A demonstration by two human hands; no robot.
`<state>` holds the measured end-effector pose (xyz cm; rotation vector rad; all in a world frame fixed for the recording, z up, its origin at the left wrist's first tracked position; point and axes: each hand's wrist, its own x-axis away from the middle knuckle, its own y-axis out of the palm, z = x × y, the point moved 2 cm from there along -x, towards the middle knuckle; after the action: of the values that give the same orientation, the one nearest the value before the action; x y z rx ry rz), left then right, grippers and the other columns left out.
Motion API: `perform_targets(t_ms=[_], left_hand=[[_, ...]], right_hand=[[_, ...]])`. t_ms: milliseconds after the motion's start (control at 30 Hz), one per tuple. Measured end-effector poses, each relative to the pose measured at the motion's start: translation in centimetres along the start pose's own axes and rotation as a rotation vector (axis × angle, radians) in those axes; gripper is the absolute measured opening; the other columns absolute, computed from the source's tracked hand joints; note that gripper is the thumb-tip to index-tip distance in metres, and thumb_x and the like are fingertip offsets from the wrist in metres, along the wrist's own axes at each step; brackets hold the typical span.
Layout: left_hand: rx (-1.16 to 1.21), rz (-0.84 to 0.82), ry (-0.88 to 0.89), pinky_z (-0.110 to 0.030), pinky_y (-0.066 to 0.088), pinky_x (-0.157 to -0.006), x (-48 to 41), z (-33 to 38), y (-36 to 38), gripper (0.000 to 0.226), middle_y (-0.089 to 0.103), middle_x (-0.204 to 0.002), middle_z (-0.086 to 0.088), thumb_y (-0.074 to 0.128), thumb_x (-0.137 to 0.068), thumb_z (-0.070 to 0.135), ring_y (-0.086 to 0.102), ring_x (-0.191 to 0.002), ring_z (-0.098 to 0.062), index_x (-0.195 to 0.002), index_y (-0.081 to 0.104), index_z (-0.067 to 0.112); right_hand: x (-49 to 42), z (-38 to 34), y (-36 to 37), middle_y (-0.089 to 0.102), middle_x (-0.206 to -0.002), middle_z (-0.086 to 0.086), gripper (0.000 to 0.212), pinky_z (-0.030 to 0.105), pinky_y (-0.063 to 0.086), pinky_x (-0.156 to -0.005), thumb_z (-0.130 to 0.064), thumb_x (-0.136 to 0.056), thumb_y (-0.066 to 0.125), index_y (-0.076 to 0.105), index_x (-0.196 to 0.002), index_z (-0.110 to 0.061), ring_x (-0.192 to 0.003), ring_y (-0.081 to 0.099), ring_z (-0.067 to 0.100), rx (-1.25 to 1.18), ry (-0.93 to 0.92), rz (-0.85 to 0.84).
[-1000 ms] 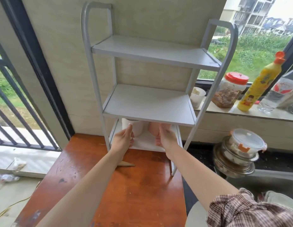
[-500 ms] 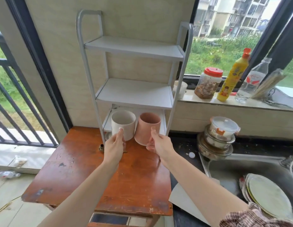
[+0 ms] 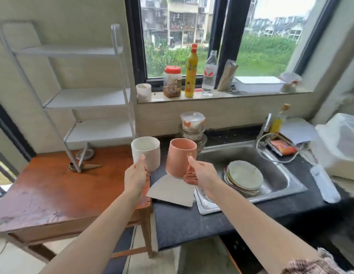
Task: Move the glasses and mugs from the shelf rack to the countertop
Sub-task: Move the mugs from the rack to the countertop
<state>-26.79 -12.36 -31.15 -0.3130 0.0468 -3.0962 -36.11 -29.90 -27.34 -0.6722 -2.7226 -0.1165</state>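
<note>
My left hand [image 3: 135, 177] grips a white mug [image 3: 146, 153] by its handle side, thumb up against the wall. A pink mug [image 3: 180, 157] is held by its handle in my right hand [image 3: 201, 175]. Both mugs are upright in the air, side by side, above the seam between the wooden table [image 3: 53, 186] and the black countertop [image 3: 182, 218]. The white shelf rack [image 3: 87, 95] stands on the table at the back left, all three shelves bare.
A grey sheet [image 3: 172, 191] lies on the countertop under the mugs. The steel sink [image 3: 271, 175] to the right holds stacked plates [image 3: 244, 176]. Stacked lidded bowls [image 3: 192, 125] sit behind the mugs. Jar, bottles and boxes line the window sill [image 3: 221, 95].
Both hands drew the mugs out of the rack's bottom shelf and carried them right, toward the countertop. The view swung right, revealing the sink.
</note>
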Motion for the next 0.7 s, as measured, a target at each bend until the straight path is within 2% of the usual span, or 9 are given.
perform_targets(t_ms=[100, 167, 300, 400, 533, 700], left_hand=[[-0.002, -0.095, -0.051, -0.032, 0.047, -0.065, 4.7, -0.9, 5.2, 0.041, 0.055, -0.064, -0.006, 0.053, -0.087, 0.047, 0.052, -0.059, -0.019, -0.062, 0.053, 0.015], [-0.026, -0.163, -0.08, -0.033, 0.048, -0.068, 7.6, -1.4, 8.8, 0.04, 0.057, -0.068, -0.007, 0.05, -0.088, 0.048, 0.055, -0.063, -0.019, -0.065, 0.054, 0.015], [-0.084, -0.364, -0.133, -0.027, 0.047, -0.062, 14.9, -2.2, 17.4, 0.041, 0.058, -0.074, -0.006, 0.046, -0.091, 0.049, 0.056, -0.068, -0.018, -0.068, 0.054, 0.016], [-0.079, -0.489, -0.13, -0.033, 0.049, -0.069, 20.0, -2.7, 23.1, 0.038, 0.057, -0.07, -0.004, 0.052, -0.089, 0.046, 0.057, -0.069, -0.022, -0.069, 0.058, 0.014], [-0.147, -0.691, -0.129, -0.027, 0.039, -0.051, 26.7, -3.6, 30.6, 0.039, 0.051, -0.067, -0.004, 0.049, -0.091, 0.046, 0.053, -0.059, -0.021, -0.067, 0.053, 0.015], [-0.266, -0.899, -0.126, -0.023, 0.04, -0.047, 34.8, -5.4, 39.5, 0.039, 0.055, -0.067, -0.006, 0.051, -0.086, 0.05, 0.05, -0.048, -0.016, -0.075, 0.058, 0.014]], right_hand=[[3.4, 1.1, -7.1, 0.05, -0.066, 0.013, 0.045, 0.021, 0.045, -0.045, -0.04, -0.093, 0.057, 0.052, -0.064, -0.006, -0.056, 0.049, 0.019, -0.033, 0.025, 0.091], [5.8, 1.9, -11.6, 0.051, -0.061, 0.012, 0.045, 0.022, 0.044, -0.043, -0.04, -0.092, 0.058, 0.052, -0.061, -0.007, -0.052, 0.05, 0.019, -0.047, 0.022, 0.158], [11.0, 3.4, -21.6, 0.049, -0.057, 0.01, 0.046, 0.02, 0.04, -0.038, -0.037, -0.092, 0.059, 0.051, -0.057, -0.008, -0.045, 0.047, 0.019, -0.102, 0.019, 0.346], [14.8, 4.3, -28.0, 0.05, -0.06, 0.011, 0.044, 0.021, 0.044, -0.041, -0.037, -0.093, 0.058, 0.053, -0.06, -0.007, -0.047, 0.048, 0.02, -0.133, 0.047, 0.481], [19.8, 5.9, -35.9, 0.054, -0.063, 0.01, 0.041, 0.018, 0.047, -0.041, -0.039, -0.092, 0.058, 0.057, -0.067, -0.008, -0.05, 0.051, 0.018, -0.182, 0.098, 0.664], [25.1, 8.6, -45.5, 0.056, -0.066, 0.01, 0.042, 0.022, 0.052, -0.049, -0.044, -0.09, 0.058, 0.059, -0.074, -0.006, -0.05, 0.054, 0.017, -0.25, 0.13, 0.881]])
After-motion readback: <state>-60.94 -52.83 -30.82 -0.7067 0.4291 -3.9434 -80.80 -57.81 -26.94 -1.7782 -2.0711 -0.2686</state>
